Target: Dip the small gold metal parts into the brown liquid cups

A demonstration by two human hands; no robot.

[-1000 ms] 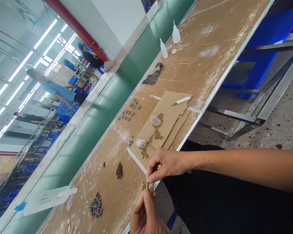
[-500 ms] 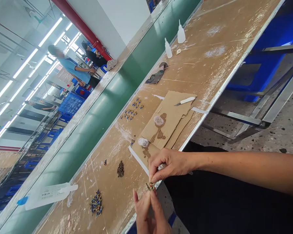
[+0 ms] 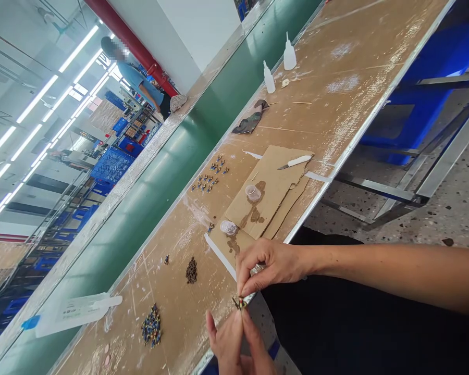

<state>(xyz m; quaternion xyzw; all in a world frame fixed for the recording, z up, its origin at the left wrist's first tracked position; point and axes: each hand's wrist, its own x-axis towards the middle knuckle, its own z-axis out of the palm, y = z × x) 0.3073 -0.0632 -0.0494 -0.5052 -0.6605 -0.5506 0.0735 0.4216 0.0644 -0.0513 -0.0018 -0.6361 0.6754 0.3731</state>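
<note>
Right hand (image 3: 266, 265): grip closed, thumb and forefinger pinching the upper end of a small piece (image 3: 240, 302). Left hand (image 3: 236, 341): grip closed on the lower end of the same piece, thumb and finger meeting beneath it. Piece located between the two hands, at the near edge of the counter (image 3: 320, 109); finer detail too small to read.

Nearest the right hand: cardboard (image 3: 275, 169), stained with dark patches, bearing a knife (image 3: 296, 162) and two clear cups (image 3: 252, 193) (image 3: 229, 227).

Farther left on the counter: a heap of dark bits (image 3: 191, 270) and a larger heap of blue parts (image 3: 151, 327). Beyond the cardboard: a spaced group of blue pieces (image 3: 210, 176) and a cloth (image 3: 251, 119). Two white bottles (image 3: 269, 78) (image 3: 289, 54) stand farther right, near each other.
</note>
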